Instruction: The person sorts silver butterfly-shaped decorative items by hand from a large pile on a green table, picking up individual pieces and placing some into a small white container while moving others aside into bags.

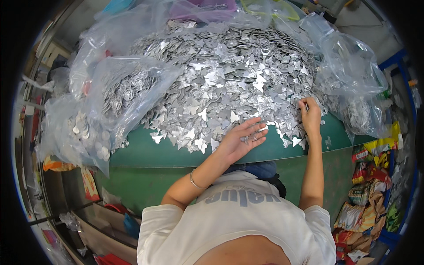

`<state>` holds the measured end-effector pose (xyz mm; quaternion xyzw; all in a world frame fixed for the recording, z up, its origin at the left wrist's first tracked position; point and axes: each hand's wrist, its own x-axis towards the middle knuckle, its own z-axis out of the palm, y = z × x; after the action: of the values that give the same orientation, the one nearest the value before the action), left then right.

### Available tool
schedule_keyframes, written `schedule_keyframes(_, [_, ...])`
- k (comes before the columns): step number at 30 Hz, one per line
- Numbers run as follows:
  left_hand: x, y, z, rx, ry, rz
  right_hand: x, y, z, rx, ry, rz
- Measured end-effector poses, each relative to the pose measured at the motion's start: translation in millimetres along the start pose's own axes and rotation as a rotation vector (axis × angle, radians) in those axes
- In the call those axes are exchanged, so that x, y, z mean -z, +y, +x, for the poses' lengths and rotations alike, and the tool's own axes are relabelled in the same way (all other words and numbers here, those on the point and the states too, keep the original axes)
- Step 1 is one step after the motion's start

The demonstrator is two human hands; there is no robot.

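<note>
A broad heap of flat silver metal pieces (212, 88), many cut in winged or pointed shapes, covers the green tabletop (145, 152). My left hand (240, 140) is turned partly palm up at the heap's near edge, fingers loosely bent. A few small silver metal pieces (248, 138) lie in it. Over the right part of the heap, my right hand (311, 115) has its fingers curled and pinched together. At its fingertips shows a small metal piece (307, 107), its shape mostly hidden.
Clear plastic bags of metal parts (132, 84) flank the heap on the left, with another clear bag (353, 88) on the right. Behind stand a purple bin (203, 9) and a yellow-green basket (274, 9). Colourful packets (362, 194) fill a blue rack at right.
</note>
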<state>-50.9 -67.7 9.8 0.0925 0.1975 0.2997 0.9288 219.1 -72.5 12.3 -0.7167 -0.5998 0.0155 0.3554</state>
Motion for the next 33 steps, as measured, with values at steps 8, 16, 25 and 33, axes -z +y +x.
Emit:
schedule_keyframes(8, [-6.1,-11.5,3.2,0.046,-0.021,-0.045,59.5,35.4,-17.3,-0.319,0.134,0.11])
schedule_keyframes(16, [-12.1,-31.1,12.5,0.115,0.004,-0.075,44.9,19.9,-23.1,-0.222,0.105,-0.203])
schedule_keyframes(25, [-24.4,-44.0,21.5,0.161,0.036,0.002,17.0,10.6,-17.0,-0.425,0.0,-0.418])
schedule_keyframes(33, [-26.3,-47.7,20.4,0.178,0.046,0.018,17.9,24.9,-24.1,-0.329,0.161,-0.266])
